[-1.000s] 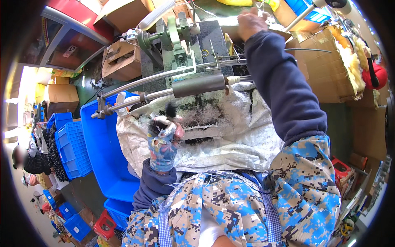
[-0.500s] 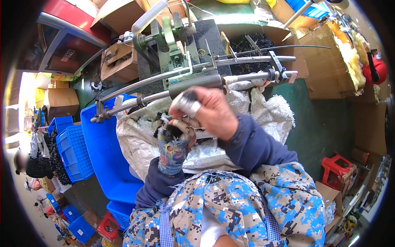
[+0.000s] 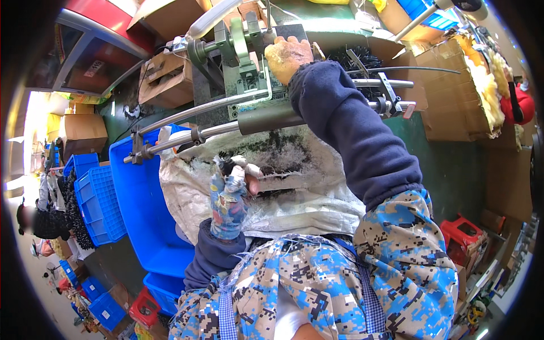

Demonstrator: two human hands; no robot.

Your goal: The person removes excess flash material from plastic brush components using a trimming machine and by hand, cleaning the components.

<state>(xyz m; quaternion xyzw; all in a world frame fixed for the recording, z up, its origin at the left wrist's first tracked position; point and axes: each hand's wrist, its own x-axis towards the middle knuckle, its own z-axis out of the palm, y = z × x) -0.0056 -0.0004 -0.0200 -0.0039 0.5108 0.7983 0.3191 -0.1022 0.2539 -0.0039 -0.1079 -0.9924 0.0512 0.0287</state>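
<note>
My right hand (image 3: 288, 58) reaches far out over a small bench machine (image 3: 245, 85) with dark plates and a green lever. Its fingers are curled down beside the machine's upright metal parts; what they grip is hidden. My left hand (image 3: 242, 174), with white-wrapped fingertips and a colourful torn sleeve over the wrist, hovers above a white woven sack (image 3: 317, 209) on my lap. Its fingers are curled in, and anything inside them is too small to make out. Between the hands run two metal rods (image 3: 218, 131) and a dark grey tube (image 3: 269, 117).
A long blue bin (image 3: 147, 215) stands at my left, with a blue crate (image 3: 101, 207) beyond it. Black bristly strands (image 3: 360, 58) lie in a carton behind the machine. A large cardboard box (image 3: 453, 90) and a red stool (image 3: 462, 232) are on the right.
My right hand has left the left hand's side and stretched forward to the machine. My left hand has stayed above the sack, shifting slightly left; more of the dark-stained cloth shows.
</note>
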